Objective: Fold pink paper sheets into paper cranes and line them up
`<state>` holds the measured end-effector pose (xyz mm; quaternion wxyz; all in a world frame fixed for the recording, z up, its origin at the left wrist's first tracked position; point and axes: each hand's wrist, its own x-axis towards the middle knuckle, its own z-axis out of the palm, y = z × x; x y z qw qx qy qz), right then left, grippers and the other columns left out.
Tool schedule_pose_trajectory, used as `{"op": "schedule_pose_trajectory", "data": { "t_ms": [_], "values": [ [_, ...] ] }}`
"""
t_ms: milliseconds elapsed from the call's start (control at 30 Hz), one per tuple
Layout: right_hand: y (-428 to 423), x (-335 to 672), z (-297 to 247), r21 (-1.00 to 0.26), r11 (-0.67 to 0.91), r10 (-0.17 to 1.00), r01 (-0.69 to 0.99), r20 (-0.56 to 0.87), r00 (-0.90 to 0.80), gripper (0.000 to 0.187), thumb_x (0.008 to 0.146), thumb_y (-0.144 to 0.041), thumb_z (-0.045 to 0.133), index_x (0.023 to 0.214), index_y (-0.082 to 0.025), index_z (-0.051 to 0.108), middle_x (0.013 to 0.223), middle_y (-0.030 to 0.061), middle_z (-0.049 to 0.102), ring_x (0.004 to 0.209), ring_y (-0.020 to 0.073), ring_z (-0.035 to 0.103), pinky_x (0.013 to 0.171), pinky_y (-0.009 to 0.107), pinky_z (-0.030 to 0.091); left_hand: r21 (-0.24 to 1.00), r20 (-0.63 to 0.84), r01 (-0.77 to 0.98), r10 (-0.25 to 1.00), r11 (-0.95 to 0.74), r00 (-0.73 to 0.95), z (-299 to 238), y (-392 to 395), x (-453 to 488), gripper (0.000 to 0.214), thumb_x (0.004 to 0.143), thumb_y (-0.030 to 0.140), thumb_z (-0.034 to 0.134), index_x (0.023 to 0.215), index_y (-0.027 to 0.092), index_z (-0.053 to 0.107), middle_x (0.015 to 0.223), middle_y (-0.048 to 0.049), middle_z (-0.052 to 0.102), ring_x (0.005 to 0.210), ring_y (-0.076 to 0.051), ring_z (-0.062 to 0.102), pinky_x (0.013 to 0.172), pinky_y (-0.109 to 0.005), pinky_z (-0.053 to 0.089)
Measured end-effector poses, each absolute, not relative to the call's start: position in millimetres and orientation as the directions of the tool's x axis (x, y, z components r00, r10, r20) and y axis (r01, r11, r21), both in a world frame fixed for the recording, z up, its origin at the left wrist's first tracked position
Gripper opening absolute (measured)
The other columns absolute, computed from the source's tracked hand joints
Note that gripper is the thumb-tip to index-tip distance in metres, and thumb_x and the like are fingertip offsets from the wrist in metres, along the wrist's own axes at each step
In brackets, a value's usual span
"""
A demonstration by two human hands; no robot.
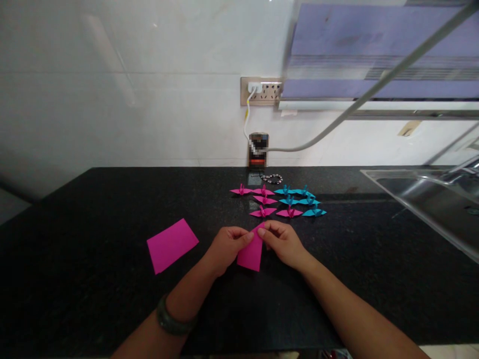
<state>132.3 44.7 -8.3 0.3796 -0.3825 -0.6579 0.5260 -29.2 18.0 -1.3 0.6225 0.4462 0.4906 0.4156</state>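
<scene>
Here, left hand [229, 245] and right hand [285, 243] pinch paper [251, 255].

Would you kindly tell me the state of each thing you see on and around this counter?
Left hand: closed on the pink paper
Right hand: closed on its upper edge
Pink paper: held, partly covered by fingers
Pink sheet: lying loose
Pink cranes: folded, standing
Blue cranes: folded, standing
Bangle: worn on the left arm
White plug: plugged in
Dark device: upright by the wall
</scene>
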Motion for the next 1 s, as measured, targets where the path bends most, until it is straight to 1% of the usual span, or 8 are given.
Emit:
{"op": "schedule_pose_trajectory", "data": {
  "t_ms": [133, 267, 400, 533, 633, 767, 900, 1000],
  "values": [
    [43.4, 133.2, -8.2, -0.995, 0.095, 0.891, 0.008, 0.082, -0.447, 0.023, 0.078, -0.036, 0.051, 0.082, -0.015, 0.059, 0.060, -0.0023, 0.050, 0.047, 0.0064, 0.042, 0.045, 0.020, 0.037, 0.892, -0.310, -0.265, 0.923, 0.365, 0.227, -2.8, 18.1, -28.2, 0.024, 0.066, 0.036, 0.063, 0.067, 0.013, 0.062, 0.058, -0.0002, 0.059, 0.050, -0.008, 0.048, 0.052, -0.021, 0.036],
    [43.8, 134.2, -8.2, -0.998, 0.064, 0.886, -0.026, 0.069, -0.459, 0.024, 0.078, -0.036, 0.050, 0.083, -0.015, 0.060, 0.060, -0.0021, 0.050, 0.047, 0.0061, 0.043, 0.045, 0.020, 0.038, 0.860, -0.306, -0.334, 0.913, 0.387, 0.271, -1.5, 18.1, -26.6, 0.026, 0.066, 0.038, 0.063, 0.068, 0.012, 0.061, 0.059, -0.0012, 0.059, 0.054, -0.009, 0.050, 0.056, -0.022, 0.038],
    [44.9, 133.4, -7.8, -0.999, 0.053, 0.895, -0.012, 0.053, -0.442, 0.022, 0.077, -0.035, 0.050, 0.083, -0.015, 0.059, 0.061, -0.0022, 0.049, 0.046, 0.0061, 0.042, 0.045, 0.020, 0.038, 0.890, -0.286, -0.283, 0.921, 0.358, 0.266, 0.9, 17.9, -26.3, 0.027, 0.068, 0.040, 0.060, 0.066, 0.012, 0.059, 0.057, 0.0004, 0.056, 0.049, -0.007, 0.045, 0.051, -0.020, 0.034],
    [46.3, 131.7, -8.7, -0.996, 0.087, 0.927, -0.019, 0.088, -0.365, 0.023, 0.073, -0.026, 0.053, 0.094, -0.017, 0.055, 0.060, -0.0043, 0.046, 0.047, 0.0059, 0.042, 0.044, 0.019, 0.037, 0.959, -0.238, -0.096, 0.941, 0.267, 0.241, 0.3, 18.4, -27.5, 0.029, 0.070, 0.042, 0.056, 0.067, 0.013, 0.058, 0.055, 0.0024, 0.051, 0.047, -0.007, 0.039, 0.047, -0.019, 0.028],
    [46.5, 130.5, -10.3, -0.996, 0.085, 0.934, -0.002, 0.080, -0.349, 0.015, 0.073, -0.023, 0.051, 0.086, -0.016, 0.055, 0.057, -0.0046, 0.047, 0.045, 0.0059, 0.043, 0.043, 0.019, 0.035, 0.983, -0.182, 0.021, 0.954, 0.182, 0.238, -2.4, 18.4, -26.6, 0.033, 0.073, 0.044, 0.052, 0.065, 0.013, 0.057, 0.053, 0.0029, 0.047, 0.047, -0.007, 0.035, 0.046, -0.020, 0.025],
    [45.8, 130.0, -11.3, -0.997, 0.077, 0.938, 0.003, 0.072, -0.340, 0.009, 0.074, -0.024, 0.051, 0.075, -0.016, 0.055, 0.056, -0.0039, 0.049, 0.044, 0.0061, 0.042, 0.043, 0.019, 0.035, 0.982, -0.174, -0.023, 0.954, 0.185, 0.244, -5.3, 17.2, -22.4, 0.039, 0.077, 0.048, 0.043, 0.068, 0.012, 0.056, 0.055, 0.0019, 0.046, 0.048, -0.007, 0.034, 0.046, -0.020, 0.025],
    [45.3, 131.8, -8.9, -0.991, 0.115, 0.941, 0.062, 0.089, -0.328, 0.012, 0.072, -0.026, 0.054, 0.073, -0.015, 0.058, 0.062, -0.0014, 0.051, 0.048, 0.0070, 0.043, 0.044, 0.020, 0.037, 0.968, -0.225, -0.052, 0.943, 0.244, 0.244, -3.4, 15.9, -19.7, 0.039, 0.074, 0.049, 0.048, 0.066, 0.012, 0.056, 0.054, 0.0023, 0.046, 0.046, -0.006, 0.033, 0.045, -0.020, 0.024],
    [44.4, 133.1, -6.7, -0.992, 0.109, 0.933, 0.063, 0.080, -0.351, 0.016, 0.072, -0.030, 0.054, 0.077, -0.016, 0.061, 0.069, 0.0000, 0.053, 0.049, 0.0069, 0.043, 0.043, 0.019, 0.037, 0.964, -0.244, -0.050, 0.941, 0.263, 0.235, -0.6, 15.5, -20.7, 0.037, 0.072, 0.048, 0.051, 0.067, 0.011, 0.059, 0.053, 0.0021, 0.046, 0.046, -0.006, 0.034, 0.044, -0.019, 0.024]
  ]
}}
